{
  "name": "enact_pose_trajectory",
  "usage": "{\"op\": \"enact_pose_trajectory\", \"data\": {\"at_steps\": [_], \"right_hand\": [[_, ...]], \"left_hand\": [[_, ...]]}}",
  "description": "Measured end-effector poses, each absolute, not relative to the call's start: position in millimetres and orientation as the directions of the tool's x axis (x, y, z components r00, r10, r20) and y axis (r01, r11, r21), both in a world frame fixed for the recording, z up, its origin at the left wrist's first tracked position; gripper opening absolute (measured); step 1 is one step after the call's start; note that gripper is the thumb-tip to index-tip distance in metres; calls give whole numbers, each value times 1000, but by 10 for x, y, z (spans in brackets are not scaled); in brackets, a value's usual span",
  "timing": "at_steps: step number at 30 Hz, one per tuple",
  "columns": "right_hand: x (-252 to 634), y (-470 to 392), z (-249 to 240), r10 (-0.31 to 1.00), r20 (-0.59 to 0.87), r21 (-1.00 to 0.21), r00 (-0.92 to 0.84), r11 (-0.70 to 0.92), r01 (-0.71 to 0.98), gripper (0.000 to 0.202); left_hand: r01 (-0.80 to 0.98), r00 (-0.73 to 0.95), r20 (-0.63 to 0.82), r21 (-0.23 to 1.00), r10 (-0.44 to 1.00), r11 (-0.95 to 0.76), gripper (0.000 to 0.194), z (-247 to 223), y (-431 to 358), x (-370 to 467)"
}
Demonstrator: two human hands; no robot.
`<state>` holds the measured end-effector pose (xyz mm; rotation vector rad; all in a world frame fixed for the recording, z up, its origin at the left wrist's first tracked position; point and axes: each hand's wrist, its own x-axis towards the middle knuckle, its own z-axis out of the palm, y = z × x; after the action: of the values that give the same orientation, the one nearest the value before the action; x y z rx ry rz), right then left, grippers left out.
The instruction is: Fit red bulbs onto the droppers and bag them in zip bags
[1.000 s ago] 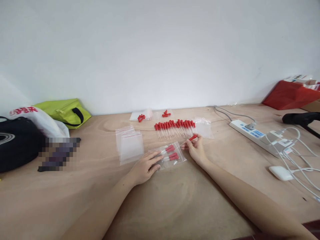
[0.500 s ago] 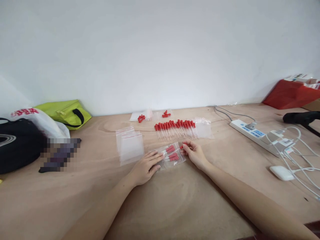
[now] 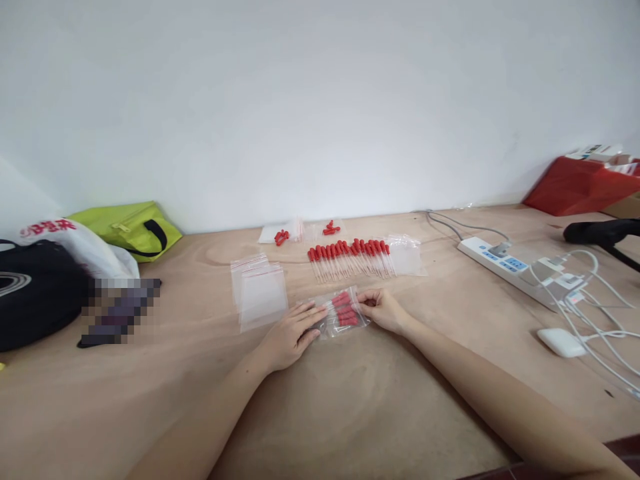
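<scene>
Pale wooden tabletop (image 3: 370,400), whitish grain marks, fills the near ground. Left hand (image 3: 291,335) rests palm down on the closer end of a clear zip bag (image 3: 330,328), four fingers nearly together, thumb apart. Right hand (image 3: 383,311) at the bag's right edge, thumb and forefinger brought together; cannot tell whether film or a bulb lies between them. Bag lies flat on the wood, red-bulbed droppers (image 3: 346,311) inside, bulbs toward the right hand. Left of it, overlapping empty zip bags (image 3: 263,297). White charging case (image 3: 561,343) and tangled cables (image 3: 600,308) far right, beside a white power strip (image 3: 505,268). Beyond the hands: a row of loose droppers (image 3: 350,259), bulbs away from the wearer; more clear bags (image 3: 409,257) at its right end. Farther back, two small clusters of red bulbs (image 3: 282,237) on film. Lime bag (image 3: 130,230) at left; pale wall (image 3: 320,107) behind everything.
</scene>
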<state>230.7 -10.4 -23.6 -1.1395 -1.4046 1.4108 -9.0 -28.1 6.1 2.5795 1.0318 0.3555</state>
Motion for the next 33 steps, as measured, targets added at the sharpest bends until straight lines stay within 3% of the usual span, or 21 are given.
{"op": "enact_pose_trajectory", "data": {"at_steps": [7, 11, 15, 24, 27, 30, 33], "right_hand": [[2364, -93, -114, 945, -89, -988, -316, -44, 147, 31], [2390, -51, -100, 989, -128, -967, -76, -107, 230, 36], [2383, -1, -197, 999, 20, -956, 28, 11, 293, 32], [2368, -37, -167, 978, -95, -989, -185, -71, 133, 32], [2398, -86, -90, 964, -112, -994, -242, -106, 36, 37], [2398, -104, -57, 967, -65, -996, -247, -80, -49, 40], [2320, -64, -57, 981, -15, -992, -193, -38, -118, 41]], "left_hand": [[627, 704, 86, 392, 705, -673, 39, 82, -284, -90], [625, 703, 94, 392, 705, -675, 38, 70, -278, -91], [600, 720, 109, 397, 685, -694, 37, 53, -262, -93], [520, 769, 178, 384, 614, -763, 34, 45, -253, -107], [659, 617, 310, 298, 723, -690, 31, 12, -184, -184], [873, 311, 423, 226, 851, -431, 32, -37, -75, -320], [979, 44, 344, 174, 938, -109, 46, -68, 10, -451]]}}
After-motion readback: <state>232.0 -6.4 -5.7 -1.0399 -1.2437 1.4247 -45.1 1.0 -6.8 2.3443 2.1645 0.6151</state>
